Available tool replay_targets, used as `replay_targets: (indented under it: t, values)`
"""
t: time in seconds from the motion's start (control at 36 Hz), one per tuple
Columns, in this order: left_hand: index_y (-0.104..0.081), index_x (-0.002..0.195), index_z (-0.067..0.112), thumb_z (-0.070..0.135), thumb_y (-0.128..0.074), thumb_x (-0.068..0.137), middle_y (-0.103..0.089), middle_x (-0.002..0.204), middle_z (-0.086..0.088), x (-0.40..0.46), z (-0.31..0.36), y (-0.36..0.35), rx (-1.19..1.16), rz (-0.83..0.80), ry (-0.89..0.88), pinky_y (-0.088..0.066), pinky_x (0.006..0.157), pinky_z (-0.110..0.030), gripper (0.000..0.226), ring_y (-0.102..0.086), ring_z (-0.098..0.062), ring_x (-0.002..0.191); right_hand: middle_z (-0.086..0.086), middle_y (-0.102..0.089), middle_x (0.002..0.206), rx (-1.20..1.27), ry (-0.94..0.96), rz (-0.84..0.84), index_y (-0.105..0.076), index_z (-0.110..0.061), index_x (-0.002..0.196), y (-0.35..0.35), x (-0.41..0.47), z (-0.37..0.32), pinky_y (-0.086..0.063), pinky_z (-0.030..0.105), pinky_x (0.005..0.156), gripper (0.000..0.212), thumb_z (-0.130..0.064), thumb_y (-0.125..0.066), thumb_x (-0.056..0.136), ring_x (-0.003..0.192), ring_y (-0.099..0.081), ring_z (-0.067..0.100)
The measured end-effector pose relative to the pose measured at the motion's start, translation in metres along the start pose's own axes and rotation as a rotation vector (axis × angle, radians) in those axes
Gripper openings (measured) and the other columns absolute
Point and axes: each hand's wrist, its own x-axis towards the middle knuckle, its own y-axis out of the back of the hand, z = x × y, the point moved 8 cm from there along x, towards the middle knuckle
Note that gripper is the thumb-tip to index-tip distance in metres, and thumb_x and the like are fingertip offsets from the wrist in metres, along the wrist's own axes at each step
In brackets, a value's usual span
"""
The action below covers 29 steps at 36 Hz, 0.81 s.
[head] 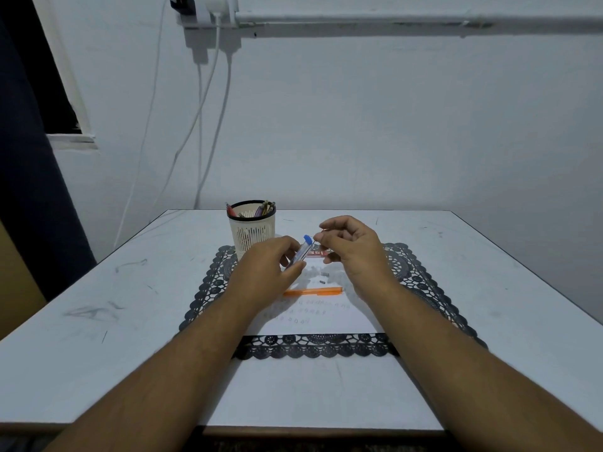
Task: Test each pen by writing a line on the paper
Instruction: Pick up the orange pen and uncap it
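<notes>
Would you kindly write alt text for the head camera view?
The left hand grips a clear tube with a blue cap above a white paper sheet, while the right hand pinches something thin beside it. An orange pen lies on the paper, a cream slotted pen holder behind.

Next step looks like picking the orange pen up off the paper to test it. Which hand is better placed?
Probably the right hand: it hovers above the orange pen, and whether its pinched fingertips hold anything is unclear. The left hand is busy, its grip on the blue-capped tube.
</notes>
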Motion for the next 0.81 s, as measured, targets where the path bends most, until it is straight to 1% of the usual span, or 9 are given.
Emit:
replay_targets:
  t: [0.11,0.22,0.31,0.39,0.44,0.61,0.81]
  values:
    - [-0.071,0.107,0.025,0.03,-0.074,0.092,-0.069,0.094,0.012,-0.0002,-0.0003,-0.0002,0.009,-0.002,-0.002,-0.057,0.076,-0.034,0.017,-0.063,-0.003,0.083,0.001,-0.073,0.08,-0.044,0.004,-0.003,-0.075,-0.01,0.088,0.0005,-0.0006,-0.001,-0.056,0.034,0.068,0.005,-0.007,-0.079,0.089,0.076,-0.066,0.014]
    - [-0.07,0.107,0.026,0.03,-0.074,0.092,-0.069,0.093,0.013,0.0002,0.0004,-0.0006,0.004,-0.001,-0.004,-0.057,0.075,-0.034,0.016,-0.062,-0.002,0.083,-0.003,-0.071,0.077,-0.058,-0.008,0.0,-0.075,-0.009,0.086,0.0008,-0.0017,-0.0001,-0.057,0.035,0.07,0.006,-0.011,-0.079,0.089,0.076,-0.065,0.01]
    - [-0.07,0.106,0.026,0.03,-0.074,0.092,-0.069,0.093,0.013,-0.0002,-0.0001,-0.0005,-0.001,0.001,-0.008,-0.057,0.076,-0.036,0.015,-0.063,-0.004,0.083,0.0,-0.072,0.08,-0.052,-0.015,0.007,-0.078,-0.012,0.085,0.0012,-0.0014,0.0005,-0.057,0.033,0.07,0.005,-0.012,-0.078,0.09,0.078,-0.065,0.012]
    - [-0.07,0.105,0.026,0.03,-0.074,0.091,-0.069,0.093,0.013,0.0001,-0.0014,-0.0005,-0.004,0.006,-0.011,-0.057,0.075,-0.039,0.015,-0.063,-0.004,0.083,0.01,-0.077,0.091,-0.042,-0.012,0.01,-0.081,-0.015,0.087,0.0014,-0.001,-0.0005,-0.057,0.033,0.068,0.008,-0.009,-0.077,0.09,0.082,-0.067,0.017]
    - [-0.07,0.105,0.026,0.03,-0.074,0.091,-0.069,0.092,0.013,0.0004,-0.002,-0.0005,-0.004,0.009,-0.011,-0.057,0.075,-0.039,0.015,-0.063,-0.005,0.082,0.014,-0.078,0.095,-0.039,-0.01,0.008,-0.081,-0.015,0.089,0.0014,-0.0013,-0.0016,-0.057,0.032,0.067,0.009,-0.007,-0.076,0.09,0.082,-0.069,0.019]
    - [-0.071,0.104,0.024,0.029,-0.074,0.091,-0.069,0.092,0.012,0.0005,-0.0022,-0.0003,-0.01,0.009,-0.008,-0.057,0.075,-0.039,0.015,-0.063,-0.005,0.081,0.01,-0.079,0.094,-0.075,0.014,0.01,-0.081,-0.014,0.094,0.0013,-0.002,-0.0058,-0.059,0.029,0.068,0.009,-0.007,-0.076,0.091,0.085,-0.071,0.018]
    - [-0.071,0.106,0.025,0.029,-0.075,0.091,-0.069,0.092,0.013,0.0,-0.0015,0.0003,-0.012,0.012,-0.005,-0.057,0.075,-0.038,0.016,-0.062,-0.003,0.081,0.004,-0.08,0.093,-0.111,0.035,0.002,-0.082,-0.018,0.094,0.0011,-0.0028,-0.0071,-0.059,0.033,0.074,0.012,-0.007,-0.075,0.091,0.089,-0.072,0.022]
